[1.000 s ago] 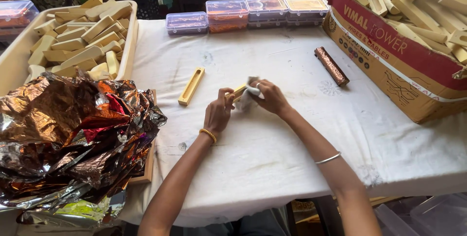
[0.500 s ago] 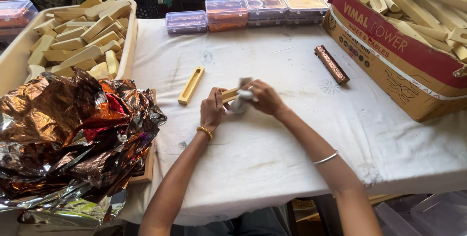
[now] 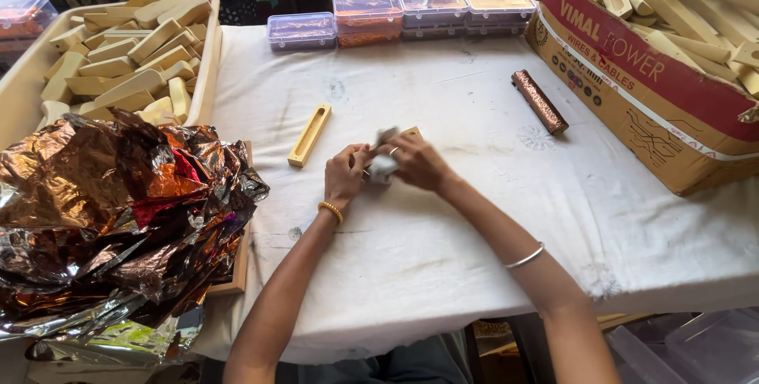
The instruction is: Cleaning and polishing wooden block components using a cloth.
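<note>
tablecloth (image 3: 443, 273): white cloth, matt, stained
foil heap (image 3: 111, 218): metallic, glossy, crinkled
blocks (image 3: 126, 60): pale wood, matt
carton (image 3: 632, 91): cardboard, matt
lidded boxes (image 3: 411, 12): clear plastic
wrapped stick (image 3: 539, 101): glittery foil

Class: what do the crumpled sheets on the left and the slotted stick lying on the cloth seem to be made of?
Sheets: thin metallic foil, probably; mirror-shiny copper, red and silver, holding sharp creases.
Stick: likely bare wood; matt, pale yellow, with a cut groove along it. Moulded plastic cannot be ruled out.
</note>
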